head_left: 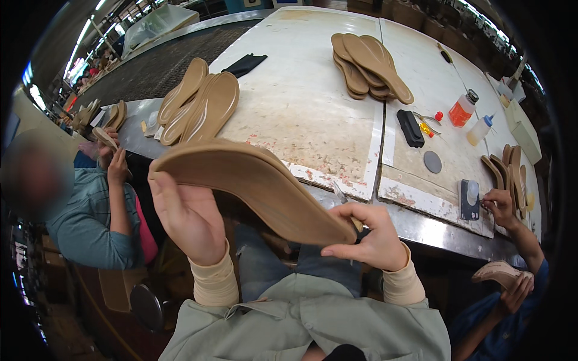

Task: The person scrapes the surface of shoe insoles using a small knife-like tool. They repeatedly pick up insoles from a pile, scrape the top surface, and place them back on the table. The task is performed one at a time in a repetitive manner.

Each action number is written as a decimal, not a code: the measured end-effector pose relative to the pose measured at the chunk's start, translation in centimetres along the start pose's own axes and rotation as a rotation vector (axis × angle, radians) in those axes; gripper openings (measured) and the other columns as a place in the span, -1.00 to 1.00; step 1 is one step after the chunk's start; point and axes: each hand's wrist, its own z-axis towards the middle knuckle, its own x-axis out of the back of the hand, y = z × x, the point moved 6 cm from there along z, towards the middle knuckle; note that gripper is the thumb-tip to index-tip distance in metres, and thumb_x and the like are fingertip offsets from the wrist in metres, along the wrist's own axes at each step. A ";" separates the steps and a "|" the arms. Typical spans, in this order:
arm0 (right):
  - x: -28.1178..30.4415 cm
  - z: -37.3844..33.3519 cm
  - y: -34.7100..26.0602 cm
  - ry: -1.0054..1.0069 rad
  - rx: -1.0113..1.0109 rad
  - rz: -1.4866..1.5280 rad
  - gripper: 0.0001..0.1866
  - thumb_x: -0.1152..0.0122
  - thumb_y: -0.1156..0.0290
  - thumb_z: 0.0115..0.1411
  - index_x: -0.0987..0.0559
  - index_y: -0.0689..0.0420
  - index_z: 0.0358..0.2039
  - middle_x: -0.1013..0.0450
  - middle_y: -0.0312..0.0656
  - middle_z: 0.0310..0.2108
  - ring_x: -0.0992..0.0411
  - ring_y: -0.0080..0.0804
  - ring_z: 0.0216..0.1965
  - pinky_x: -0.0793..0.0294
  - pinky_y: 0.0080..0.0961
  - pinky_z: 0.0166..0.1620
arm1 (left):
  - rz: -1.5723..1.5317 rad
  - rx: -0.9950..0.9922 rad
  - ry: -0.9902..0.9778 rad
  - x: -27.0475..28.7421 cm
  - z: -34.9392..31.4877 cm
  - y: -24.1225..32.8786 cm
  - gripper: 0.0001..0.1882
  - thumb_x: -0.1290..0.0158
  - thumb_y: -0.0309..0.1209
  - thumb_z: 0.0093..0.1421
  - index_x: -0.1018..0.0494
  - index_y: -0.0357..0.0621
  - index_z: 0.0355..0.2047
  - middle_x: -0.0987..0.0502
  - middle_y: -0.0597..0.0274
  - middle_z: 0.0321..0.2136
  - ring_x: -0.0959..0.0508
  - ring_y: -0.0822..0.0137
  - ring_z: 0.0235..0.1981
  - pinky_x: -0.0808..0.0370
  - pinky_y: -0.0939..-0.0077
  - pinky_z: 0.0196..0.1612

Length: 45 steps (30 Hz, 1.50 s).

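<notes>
A curved tan shoe insole (256, 192) spans the space between my hands, tilted above my lap. My left hand (189, 216) is closed on its wide end, thumb in front and fingers mostly hidden behind it. At the narrow end, my right hand (376, 237) pinches it between thumb and fingers. A small pointed metal piece (340, 192) sticks up beside the right fingers; whether that hand holds it, I cannot tell. Beyond my left hand, a pile of tan insoles (208, 108) with pale line marks lies on the table.
Another insole stack (376, 66) sits on the white table (295, 72). Toward the right are a black case (410, 128), a red-liquid bottle (463, 108), a squeeze bottle (480, 130), a grey disc (432, 161) and a phone (469, 200). Co-workers on both sides handle insoles.
</notes>
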 end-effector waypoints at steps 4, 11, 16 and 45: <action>0.9 -0.9 0.8 0.151 0.062 -0.003 -0.69 -0.44 0.53 -0.09 -0.59 0.31 -0.28 -0.55 -0.21 -0.46 -0.46 -0.58 -0.47 -0.45 -0.68 -0.35 | -0.120 0.005 0.052 2.7 0.3 -0.6 -0.66 0.23 -0.28 0.44 -0.29 -0.22 0.08 -0.44 0.09 0.04 -0.42 0.22 0.10 -0.36 0.20 0.16; -0.4 -0.1 -0.5 0.043 -0.068 0.408 -0.60 -0.24 0.74 -0.03 -0.55 0.34 -0.10 -0.54 -0.23 -0.32 -0.49 -0.59 -0.29 -0.57 -0.60 -0.16 | -0.082 0.035 0.069 6.7 -1.5 -2.9 -0.68 0.20 -0.30 0.42 -0.30 -0.20 0.08 -0.43 0.09 0.07 -0.41 0.20 0.13 -0.33 0.15 0.21; -0.5 -0.3 -0.7 0.167 -0.056 0.455 -0.64 -0.22 0.79 -0.01 -0.55 0.34 -0.14 -0.54 -0.15 -0.20 -0.50 -0.48 -0.13 -0.56 -0.54 0.00 | -0.289 0.091 0.111 7.5 -1.9 -2.0 -0.72 0.06 -0.48 0.32 -0.34 -0.14 0.03 -0.46 0.16 -0.02 -0.42 0.18 0.09 -0.28 0.05 0.25; 0.0 0.6 -6.7 0.284 0.495 -0.096 -0.60 -0.30 0.75 -0.26 -0.65 0.17 -0.30 -0.54 -0.22 -0.49 -0.29 -0.41 -0.57 -0.27 -0.55 -0.45 | 0.829 0.424 -0.413 5.5 -6.4 -6.7 -0.62 -0.29 -0.65 -0.12 -0.49 -0.28 -0.24 -0.59 0.24 -0.32 -0.58 0.42 -0.27 -0.48 0.57 -0.14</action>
